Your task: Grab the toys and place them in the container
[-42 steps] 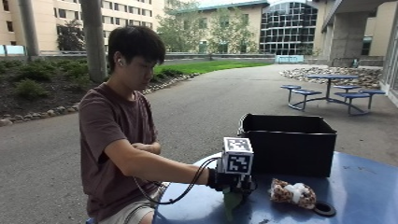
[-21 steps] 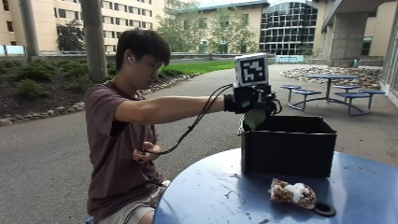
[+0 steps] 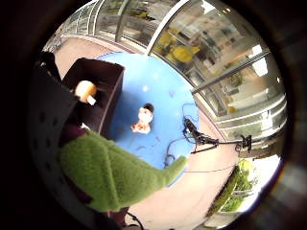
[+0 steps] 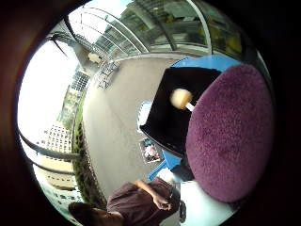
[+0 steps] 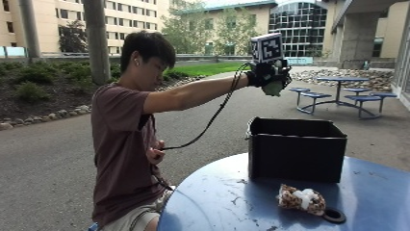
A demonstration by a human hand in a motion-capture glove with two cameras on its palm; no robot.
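One green plush toy (image 5: 275,87) is gripped in the gloved right hand (image 5: 268,76), fingers curled round it, with the arm stretched out and raised high above the open black box (image 5: 296,155). The box stands on the round blue table (image 5: 218,202), toward its far edge. In the little finger side palm view the green toy (image 3: 112,172) fills the near field, and the box (image 3: 96,96) lies below it with a pale round toy (image 3: 86,90) inside. The thumb side palm view shows a purple fuzzy part (image 4: 230,134) of the held toy close to the palm, beside the box's opening (image 4: 176,113). One spotted brown and white plush (image 5: 301,198) lies on the table in front of the box, near the front edge, with a small black ring (image 5: 334,215) just beside it. The bare left hand (image 5: 154,155) rests against the person's body.
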